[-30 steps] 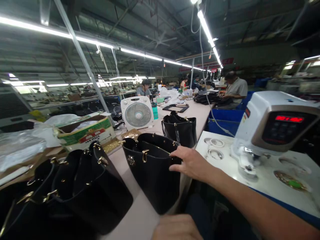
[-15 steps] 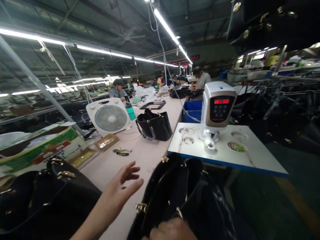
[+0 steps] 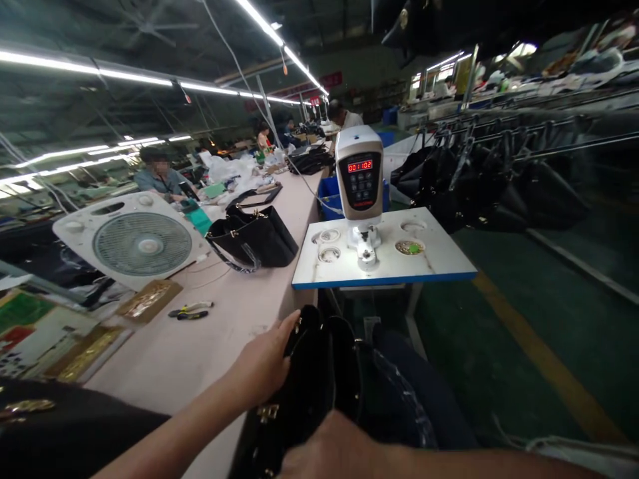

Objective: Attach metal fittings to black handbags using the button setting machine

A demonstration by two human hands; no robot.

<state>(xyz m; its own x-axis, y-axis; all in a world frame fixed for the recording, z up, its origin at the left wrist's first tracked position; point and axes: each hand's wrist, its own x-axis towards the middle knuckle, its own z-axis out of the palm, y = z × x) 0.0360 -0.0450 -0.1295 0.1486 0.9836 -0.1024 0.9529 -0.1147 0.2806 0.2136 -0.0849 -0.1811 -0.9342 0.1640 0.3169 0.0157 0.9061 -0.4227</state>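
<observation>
1. Black handbag (image 3: 322, 372): bottom centre, mouth up, at the right edge of the pink-topped worktable (image 3: 190, 352), nearer than the machine stand. Can't tell if it touches the table. Gold-tone hardware on the rim; film-wrapped handle (image 3: 422, 419) hangs off its right side.
2. Left hand (image 3: 267, 362): part open, fingers laid along the bag's left rim toward the far corner. Contact looks good; fingertips partly hidden, can't tell if it grips.
3. Right hand (image 3: 332, 447): curled, knuckles up, over the near side of the same bag. Blurred, fingertips hidden, so can't tell if it has hold.
4. Second black handbag (image 3: 269, 243): upright on the table, near its right edge, well apart from both hands.
5. Pliers (image 3: 190, 311): flat on the table, between the box fan (image 3: 142, 236) and left forearm. Parts tray (image 3: 150, 299) just beside, small metal pieces in it.
6. Machine head (image 3: 360, 174): red digits lit, on a blue-edged white stand top (image 3: 444, 256) with round wells.
7. Hanging black bags (image 3: 499, 179): on a rail, right side.
8. Co-worker in grey (image 3: 160, 176): behind the fan.
</observation>
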